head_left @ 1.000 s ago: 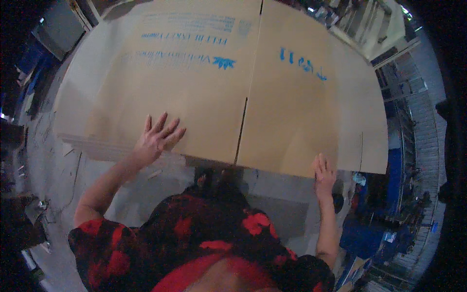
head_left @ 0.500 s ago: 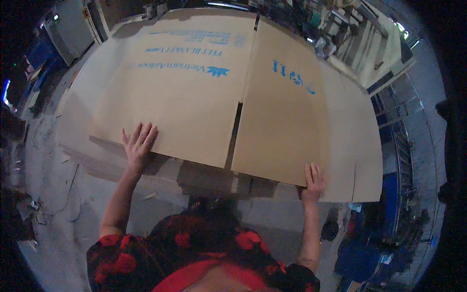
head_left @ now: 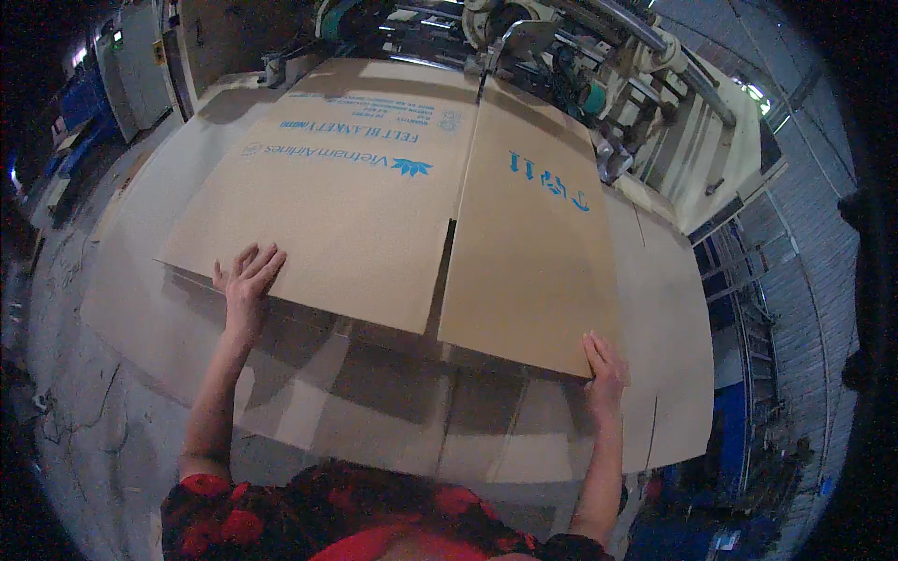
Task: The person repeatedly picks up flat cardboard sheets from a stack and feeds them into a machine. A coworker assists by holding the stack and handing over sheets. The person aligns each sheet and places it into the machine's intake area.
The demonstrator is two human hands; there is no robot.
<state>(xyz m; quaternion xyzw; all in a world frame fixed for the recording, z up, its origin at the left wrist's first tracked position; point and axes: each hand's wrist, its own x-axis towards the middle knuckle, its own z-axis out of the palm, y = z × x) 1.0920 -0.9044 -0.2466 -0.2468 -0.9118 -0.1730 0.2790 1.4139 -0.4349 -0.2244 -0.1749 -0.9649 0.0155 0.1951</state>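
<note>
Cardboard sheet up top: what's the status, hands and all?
Left hand flat on top cardboard sheet, fingers spread. Right hand at its near right corner. Sheet lies on a cardboard stack; machine beyond.
</note>
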